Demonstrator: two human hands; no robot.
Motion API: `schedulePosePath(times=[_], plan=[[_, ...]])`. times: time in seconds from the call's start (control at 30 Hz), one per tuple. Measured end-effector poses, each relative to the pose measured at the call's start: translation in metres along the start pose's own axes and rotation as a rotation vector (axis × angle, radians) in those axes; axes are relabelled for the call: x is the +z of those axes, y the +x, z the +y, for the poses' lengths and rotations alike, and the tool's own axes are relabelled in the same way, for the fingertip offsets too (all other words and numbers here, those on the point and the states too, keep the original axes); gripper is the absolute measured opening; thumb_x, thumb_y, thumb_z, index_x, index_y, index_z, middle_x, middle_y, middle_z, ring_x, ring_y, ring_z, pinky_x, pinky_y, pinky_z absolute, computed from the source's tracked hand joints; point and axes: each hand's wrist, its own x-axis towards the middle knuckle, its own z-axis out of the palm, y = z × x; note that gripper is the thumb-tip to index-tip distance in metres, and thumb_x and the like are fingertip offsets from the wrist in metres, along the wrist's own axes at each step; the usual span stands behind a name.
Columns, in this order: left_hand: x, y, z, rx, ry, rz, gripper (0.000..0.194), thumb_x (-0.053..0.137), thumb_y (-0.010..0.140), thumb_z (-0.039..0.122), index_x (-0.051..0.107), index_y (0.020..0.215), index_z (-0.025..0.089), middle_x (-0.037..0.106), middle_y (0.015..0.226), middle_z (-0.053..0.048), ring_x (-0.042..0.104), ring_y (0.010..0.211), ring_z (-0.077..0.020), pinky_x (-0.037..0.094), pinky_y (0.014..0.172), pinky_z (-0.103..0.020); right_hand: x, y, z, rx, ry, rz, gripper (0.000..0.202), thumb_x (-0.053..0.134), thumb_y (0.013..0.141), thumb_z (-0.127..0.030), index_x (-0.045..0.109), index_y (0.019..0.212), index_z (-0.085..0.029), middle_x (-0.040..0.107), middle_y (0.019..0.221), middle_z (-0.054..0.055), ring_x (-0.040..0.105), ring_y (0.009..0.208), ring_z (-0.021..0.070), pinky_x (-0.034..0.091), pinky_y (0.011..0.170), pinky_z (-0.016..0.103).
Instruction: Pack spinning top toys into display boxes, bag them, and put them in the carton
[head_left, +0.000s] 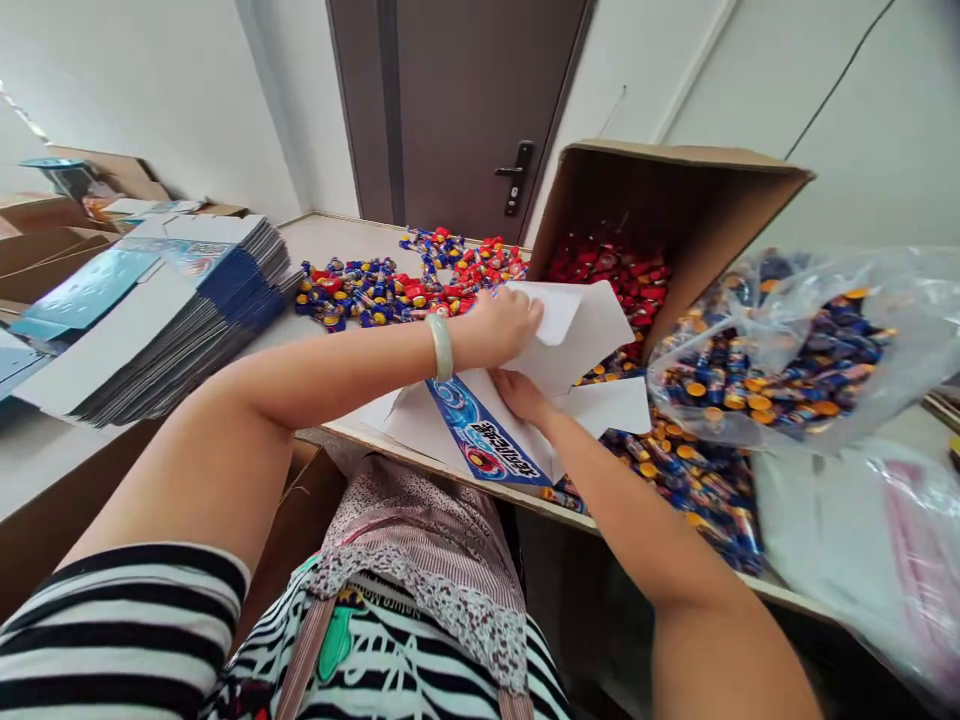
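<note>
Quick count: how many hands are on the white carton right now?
2: the left hand, with a pale bangle on its wrist, at a raised flap; the right hand just below it in the picture, some fingers hidden. No other hand shows.

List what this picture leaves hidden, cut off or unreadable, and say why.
Head view:
Any contents of the white-and-blue cardboard carton: hidden by its panels and the bare left hand.
Rightmost part of the transparent plastic bag: cut by the picture's edge.
Any lettering on the small red-wrapped pieces: too small, blurred.
</note>
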Motion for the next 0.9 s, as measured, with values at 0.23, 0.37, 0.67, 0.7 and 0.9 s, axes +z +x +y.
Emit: schedulePosePath(times=[0.23,0.37,0.67,0.7,0.9], plan=[[0.016,0.02,-0.03,0.165,-0.061,-0.165,0.039,0.05,0.098,0.031,0.061,0.13,0.012,0.051,0.145,-0.02,0.037,0.143,-0.0352,0.031,0.119,-0.053,-0.013,-0.079,0.032,-0.091,-0.082,0.361,0.041,0.04,0.099,-0.048,0.068,0.116,-0.024,0.067,0.125,0.015,0.058,0.126,0.0318,0.042,0.113,0.051],[0.016,0.021,-0.06,-0.071,-0.202,-0.233,0.037,0.048,0.097,0.033,0.065,0.127,0.02,0.034,0.158,-0.014,0.038,0.145,-0.0316,0.034,0.118,-0.043,-0.022,-0.114,0.107,0.089,0.196,1.195,0.048,0.041,0.095,-0.054,0.055,0.128,-0.021,0.064,0.118,0.016,0.064,0.113,0.028,0.049,0.103,0.054],[0.029,0.027,-0.052,-0.068,-0.108,-0.303,0.051,0.05,0.092,0.022,0.053,0.141,0.009,0.029,0.162,-0.019,0.039,0.144,-0.0309,0.037,0.118,-0.04,0.018,-0.013,0.11,0.107,0.347,0.476,0.037,0.053,0.091,-0.042,0.074,0.111,-0.02,0.07,0.114,0.012,0.06,0.112,0.0253,0.047,0.105,0.044],[0.029,0.027,-0.049,-0.067,-0.058,-0.307,0.049,0.051,0.09,0.019,0.056,0.138,0.006,0.029,0.161,-0.021,0.04,0.143,-0.0327,0.038,0.117,-0.041,0.024,-0.007,0.1,0.09,0.309,0.406,0.028,0.061,0.087,-0.037,0.078,0.101,-0.02,0.071,0.113,0.013,0.059,0.113,0.0271,0.044,0.108,0.045],[0.031,0.027,-0.048,-0.026,0.051,-0.332,0.04,0.051,0.089,0.017,0.063,0.124,0.003,0.04,0.153,-0.024,0.045,0.138,-0.0375,0.038,0.115,-0.046,0.017,0.005,0.08,0.103,0.182,0.247,0.017,0.063,0.087,-0.024,0.078,0.081,-0.018,0.073,0.098,0.014,0.064,0.102,0.0264,0.048,0.101,0.042]])
